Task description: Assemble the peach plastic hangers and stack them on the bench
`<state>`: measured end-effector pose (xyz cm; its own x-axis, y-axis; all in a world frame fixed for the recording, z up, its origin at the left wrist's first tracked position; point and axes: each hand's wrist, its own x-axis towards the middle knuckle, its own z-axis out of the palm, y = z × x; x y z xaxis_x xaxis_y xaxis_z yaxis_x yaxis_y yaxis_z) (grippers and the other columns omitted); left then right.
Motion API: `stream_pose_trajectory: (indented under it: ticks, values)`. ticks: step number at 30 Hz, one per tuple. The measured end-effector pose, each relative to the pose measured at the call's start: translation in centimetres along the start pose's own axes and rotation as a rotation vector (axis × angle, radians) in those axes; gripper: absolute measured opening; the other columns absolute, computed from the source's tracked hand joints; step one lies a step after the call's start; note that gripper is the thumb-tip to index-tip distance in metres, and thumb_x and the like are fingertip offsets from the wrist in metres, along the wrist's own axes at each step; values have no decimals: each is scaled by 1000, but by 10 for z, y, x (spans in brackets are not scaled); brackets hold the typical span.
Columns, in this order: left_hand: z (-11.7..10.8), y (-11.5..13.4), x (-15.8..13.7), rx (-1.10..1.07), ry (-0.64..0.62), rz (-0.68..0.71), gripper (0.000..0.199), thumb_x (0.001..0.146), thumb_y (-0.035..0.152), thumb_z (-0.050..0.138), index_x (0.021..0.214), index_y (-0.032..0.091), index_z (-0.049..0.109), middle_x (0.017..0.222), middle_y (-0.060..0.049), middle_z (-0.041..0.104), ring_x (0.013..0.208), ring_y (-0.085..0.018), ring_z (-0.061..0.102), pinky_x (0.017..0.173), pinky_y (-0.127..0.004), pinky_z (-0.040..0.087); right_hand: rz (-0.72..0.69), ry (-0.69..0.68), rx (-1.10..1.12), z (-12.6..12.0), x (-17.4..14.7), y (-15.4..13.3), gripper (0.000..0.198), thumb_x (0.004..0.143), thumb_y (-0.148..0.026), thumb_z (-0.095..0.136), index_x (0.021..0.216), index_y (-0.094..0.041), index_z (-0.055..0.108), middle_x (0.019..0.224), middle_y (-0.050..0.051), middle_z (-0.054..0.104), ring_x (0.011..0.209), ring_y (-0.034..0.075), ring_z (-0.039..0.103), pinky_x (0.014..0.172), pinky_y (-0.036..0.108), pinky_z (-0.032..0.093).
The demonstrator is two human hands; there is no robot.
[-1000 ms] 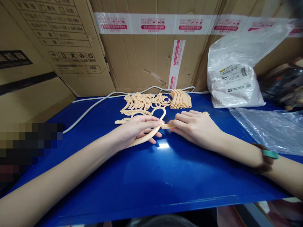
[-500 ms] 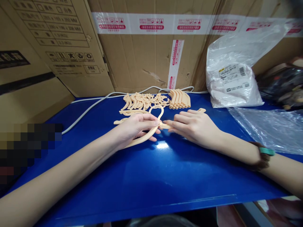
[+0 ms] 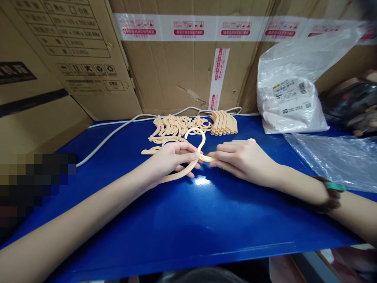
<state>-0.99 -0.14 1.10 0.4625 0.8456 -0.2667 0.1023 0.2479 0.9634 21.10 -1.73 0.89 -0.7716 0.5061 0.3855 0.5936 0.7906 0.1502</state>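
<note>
On the left, I see a big brown box [image 3: 85,43] with dark writing on it. A white wire [image 3: 107,141] bends over the blue bench [image 3: 188,232] and runs along its far edge.

Next, on the far part of the bench, there are two long cream pieces [image 3: 156,139], one a bit nearer than the other. Behind them sits a pile of small bent pieces [image 3: 172,126].

The left hand [image 3: 169,160] comes in from the near left. It holds a cream hanger [image 3: 184,172] where its parts meet, with the thumb on top. The hanger is in the middle of the bench, between the two hands. Its round hook [image 3: 203,138] points to the far side, and one long arm goes back under the left hand.

Past the hook, there are some loose curly pieces [image 3: 203,125], and then a neat stack of curved pieces [image 3: 224,124].

The right hand [image 3: 246,161] pinches the hanger's other arm [image 3: 207,158] with its fingertips. The hook and both arms meet at one spot, so this hanger looks mostly made. I can't tell if the joint is tight. Lots of loose parts lie at the back, so I think much is left.

On the far right stand a white bag [image 3: 290,100] and, nearer, a flat clear plastic sheet [image 3: 338,161].
</note>
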Motion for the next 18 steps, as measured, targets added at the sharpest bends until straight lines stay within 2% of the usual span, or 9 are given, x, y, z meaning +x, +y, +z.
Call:
stream_pose_trajectory:
  ticks: [7, 11, 15, 18]
  values:
    - [-4, 5, -2, 25, -82, 19, 6, 84, 19, 65, 89, 15, 66, 87, -5, 71, 74, -13, 67, 52, -16, 54, -2, -8, 138, 1, -2, 9, 34, 98, -37, 44, 106, -15, 70, 78, 4, 61, 71, 15, 56, 63, 27, 34]
    - [-7, 4, 0, 51, -119, 32, 10, 85, 23, 64, 89, 15, 68, 87, -5, 72, 71, -11, 66, 51, -15, 52, -14, 15, 93, -1, -3, 14, 31, 97, -34, 46, 105, -16, 71, 82, 4, 64, 71, 15, 57, 63, 27, 34]
    - [-8, 3, 2, 63, -88, 26, 12, 83, 25, 68, 92, 16, 69, 90, -5, 72, 75, -13, 67, 53, -17, 54, -22, 20, 36, -1, -4, 16, 32, 98, -34, 46, 108, -16, 70, 82, 4, 65, 72, 15, 58, 63, 27, 34]
    - [-7, 4, 1, 54, -70, -10, 10, 83, 21, 67, 91, 16, 69, 84, -4, 71, 73, -13, 67, 53, -17, 55, -25, -5, 4, 1, -4, 15, 36, 99, -36, 42, 113, -17, 69, 83, 5, 65, 72, 16, 58, 64, 28, 35]
